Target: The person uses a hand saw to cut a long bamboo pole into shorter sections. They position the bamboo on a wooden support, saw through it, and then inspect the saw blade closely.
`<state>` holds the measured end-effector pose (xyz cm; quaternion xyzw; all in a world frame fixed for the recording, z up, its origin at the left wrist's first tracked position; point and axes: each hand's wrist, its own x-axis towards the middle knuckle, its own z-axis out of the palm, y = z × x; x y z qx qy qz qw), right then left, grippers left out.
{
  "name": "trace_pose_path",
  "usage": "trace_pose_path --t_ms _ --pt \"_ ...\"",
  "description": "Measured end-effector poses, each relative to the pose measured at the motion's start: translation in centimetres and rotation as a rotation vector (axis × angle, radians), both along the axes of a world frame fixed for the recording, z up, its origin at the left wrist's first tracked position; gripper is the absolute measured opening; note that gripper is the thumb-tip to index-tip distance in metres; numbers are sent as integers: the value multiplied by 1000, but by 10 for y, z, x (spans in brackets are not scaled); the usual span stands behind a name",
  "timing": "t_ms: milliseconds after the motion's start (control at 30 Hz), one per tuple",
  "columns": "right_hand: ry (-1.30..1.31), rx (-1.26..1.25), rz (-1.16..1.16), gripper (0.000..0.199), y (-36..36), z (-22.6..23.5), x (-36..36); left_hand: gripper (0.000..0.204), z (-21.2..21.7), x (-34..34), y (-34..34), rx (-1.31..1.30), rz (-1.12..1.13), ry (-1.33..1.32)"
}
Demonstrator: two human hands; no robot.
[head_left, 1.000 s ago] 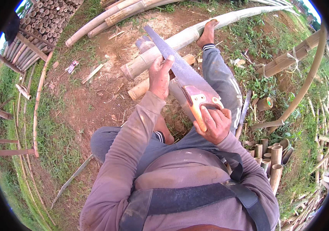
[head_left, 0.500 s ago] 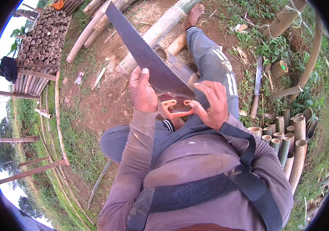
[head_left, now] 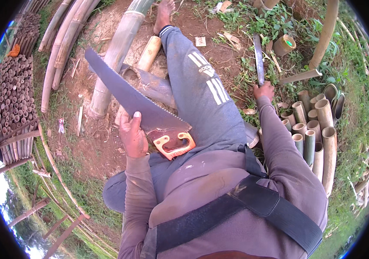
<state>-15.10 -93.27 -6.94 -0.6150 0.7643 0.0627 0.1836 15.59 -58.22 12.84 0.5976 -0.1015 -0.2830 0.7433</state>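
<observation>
My left hand (head_left: pixel 133 137) pinches the dark blade of a handsaw (head_left: pixel 139 99) near its wooden handle (head_left: pixel 176 151). The saw is tilted, its tip pointing up and to the left and its teeth facing right. Nothing grips the saw's handle, which lies in front of my waist. On the right, my outstretched right hand (head_left: pixel 264 91) is closed round the handle of a machete (head_left: pixel 258 60), hiding most of that handle. The machete's long blade lies on the ground, pointing away from me.
A thick bamboo pole (head_left: pixel 119 52) lies ahead, beside a shorter bamboo piece (head_left: pixel 149 54). Cut bamboo tubes (head_left: pixel 309 140) stand upright at my right. A stack of bamboo pieces (head_left: pixel 14 90) is at far left. A bamboo stump (head_left: pixel 284 44) stands beyond the machete.
My right hand has left the saw's handle and reached right to the machete. The saw stays in my left hand. The view has turned to the right.
</observation>
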Motion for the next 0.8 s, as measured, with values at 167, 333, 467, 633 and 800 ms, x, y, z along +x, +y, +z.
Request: trace_pose_path --t_ms 167,333,467,633,800 --pt "-59 12 147 94 -16 -54 -55 41 -10 6 -2 129 -65 -16" --pt "-464 -39 -42 48 -38 -48 -56 39 -12 -1 6 69 -17 -14" --pt "-716 -183 209 38 19 25 -28 36 5 6 12 68 46 -74" --pt "-763 -487 942 39 79 136 56 36 16 4 11 30 59 -52" --pt "-636 -497 1325 44 94 173 119 36 28 2 21 -85 102 3"
